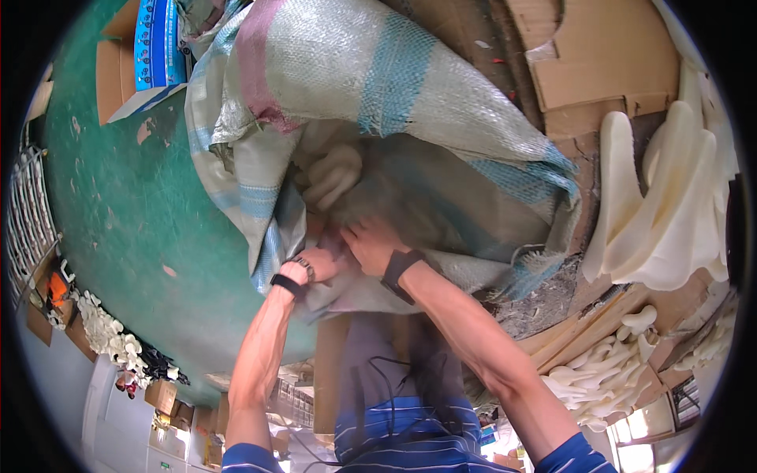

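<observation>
A large woven sack [331, 63], whitish with blue and dull red stripes, lies on its side with its mouth gaping toward me. Inside it sits a pale, rounded cream-coloured piece [335, 175], partly in shadow. My left hand [322, 263], with a dark band and a bracelet at the wrist, is at the near rim of the mouth. Close beside it, my right hand [372, 243], with a dark wrist wrap, reaches over the same rim with bent fingers. Blur and overlap hide the fingertips of both hands, so I cannot make out what they grip.
Long cream-coloured curved pieces [658, 205] stand at the right, near flattened cardboard [603, 55]. More pale pieces [603, 378] are heaped lower right. An open carton [118, 79] with a blue printed box [158, 43] rests on the green floor [134, 189]. A metal rack [31, 225] stands far left.
</observation>
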The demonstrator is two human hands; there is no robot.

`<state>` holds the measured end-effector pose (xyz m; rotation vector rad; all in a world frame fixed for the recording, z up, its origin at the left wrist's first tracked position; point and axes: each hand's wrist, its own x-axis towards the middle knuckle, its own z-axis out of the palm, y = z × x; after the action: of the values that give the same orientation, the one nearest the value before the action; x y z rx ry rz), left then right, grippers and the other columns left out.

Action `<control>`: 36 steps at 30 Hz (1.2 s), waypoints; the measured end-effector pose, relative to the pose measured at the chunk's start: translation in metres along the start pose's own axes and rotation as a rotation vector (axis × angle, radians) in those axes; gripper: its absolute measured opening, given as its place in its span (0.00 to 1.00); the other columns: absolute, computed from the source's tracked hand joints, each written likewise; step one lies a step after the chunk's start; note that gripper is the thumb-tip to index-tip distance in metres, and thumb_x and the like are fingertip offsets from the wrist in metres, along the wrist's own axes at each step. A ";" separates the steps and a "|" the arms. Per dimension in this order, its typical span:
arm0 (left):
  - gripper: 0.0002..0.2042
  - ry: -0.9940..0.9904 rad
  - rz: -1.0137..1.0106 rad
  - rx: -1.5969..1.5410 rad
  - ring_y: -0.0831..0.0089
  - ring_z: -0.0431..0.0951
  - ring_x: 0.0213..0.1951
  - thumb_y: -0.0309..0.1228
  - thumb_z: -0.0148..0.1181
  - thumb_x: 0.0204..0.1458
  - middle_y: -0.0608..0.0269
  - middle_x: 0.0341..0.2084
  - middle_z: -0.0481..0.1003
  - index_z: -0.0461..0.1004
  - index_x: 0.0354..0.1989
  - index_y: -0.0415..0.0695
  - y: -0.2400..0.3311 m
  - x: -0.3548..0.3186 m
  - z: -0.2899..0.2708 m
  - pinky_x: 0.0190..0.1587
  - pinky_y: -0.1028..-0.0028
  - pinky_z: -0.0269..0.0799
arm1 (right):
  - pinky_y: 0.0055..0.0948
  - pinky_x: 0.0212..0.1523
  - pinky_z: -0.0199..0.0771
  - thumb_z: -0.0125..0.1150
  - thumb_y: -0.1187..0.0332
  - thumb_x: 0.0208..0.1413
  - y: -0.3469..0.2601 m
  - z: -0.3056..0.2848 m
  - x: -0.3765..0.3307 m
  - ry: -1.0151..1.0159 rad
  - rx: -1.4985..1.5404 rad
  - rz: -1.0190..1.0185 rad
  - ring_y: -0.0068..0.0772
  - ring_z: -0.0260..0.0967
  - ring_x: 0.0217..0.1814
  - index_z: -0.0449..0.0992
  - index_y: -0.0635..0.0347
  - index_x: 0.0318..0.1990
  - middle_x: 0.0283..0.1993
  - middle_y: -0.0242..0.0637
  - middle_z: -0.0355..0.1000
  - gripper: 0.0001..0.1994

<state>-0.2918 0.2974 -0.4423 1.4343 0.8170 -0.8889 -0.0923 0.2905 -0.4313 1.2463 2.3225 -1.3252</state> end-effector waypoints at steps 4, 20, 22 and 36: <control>0.24 0.176 -0.224 -0.192 0.41 0.81 0.48 0.48 0.56 0.61 0.31 0.41 0.80 0.79 0.51 0.36 -0.029 0.001 0.001 0.52 0.50 0.77 | 0.54 0.64 0.68 0.63 0.70 0.52 -0.003 0.001 -0.018 -0.569 0.100 0.109 0.50 0.78 0.56 0.86 0.57 0.44 0.48 0.48 0.82 0.12; 0.47 0.734 -0.251 -0.006 0.42 0.65 0.64 0.43 0.79 0.37 0.41 0.61 0.65 0.61 0.67 0.39 -0.078 0.174 -0.029 0.63 0.52 0.68 | 0.52 0.48 0.79 0.56 0.70 0.59 0.041 0.027 -0.019 -0.067 0.361 0.361 0.57 0.80 0.47 0.80 0.60 0.48 0.40 0.52 0.81 0.12; 0.37 0.839 -0.192 0.024 0.44 0.69 0.61 0.40 0.78 0.38 0.43 0.58 0.67 0.70 0.58 0.38 -0.080 0.161 -0.010 0.61 0.54 0.71 | 0.50 0.47 0.80 0.58 0.68 0.60 0.051 0.032 -0.005 0.026 0.391 0.417 0.57 0.80 0.46 0.79 0.61 0.51 0.42 0.53 0.80 0.14; 0.36 1.313 -0.091 -1.217 0.64 0.78 0.53 0.31 0.80 0.41 0.53 0.53 0.78 0.70 0.60 0.33 0.008 -0.003 0.036 0.59 0.64 0.73 | 0.41 0.50 0.81 0.62 0.34 0.61 0.058 0.013 0.020 0.201 1.936 0.754 0.41 0.78 0.52 0.66 0.63 0.68 0.61 0.48 0.73 0.42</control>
<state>-0.2879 0.2615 -0.4362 0.6725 1.9148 0.6753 -0.0644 0.3060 -0.4849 2.0857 -0.3204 -2.8843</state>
